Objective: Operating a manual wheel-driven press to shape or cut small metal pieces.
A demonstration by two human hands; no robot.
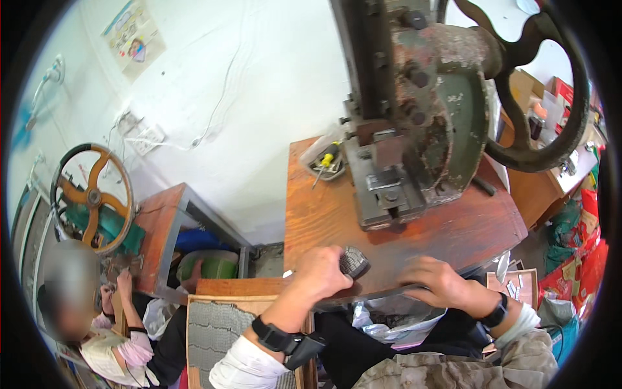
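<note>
My left hand [319, 273] is closed around the end of a dark, rounded block with fine ribbed rows [354, 262], just above the front of the wooden worktable [317, 227]. To its right, my right hand [433, 280] hovers at the table's front edge, its fingers loosely bent and apart from the thumb. I see nothing held in it. Beyond both hands stands a heavy hand press [447, 123] with a big handwheel [576, 117]. Its metal die base [392, 198] sits on the tabletop, and a small metal block [383, 179] lies in it.
Left of the press is a plastic tub [314, 159] with a yellow-black screwdriver [328, 157]. A wooden tray [220, 330] of grey ribbed pieces lies by my left forearm. Another person [116, 343] works at a second press [94, 194]. Bags [576, 259] crowd the right.
</note>
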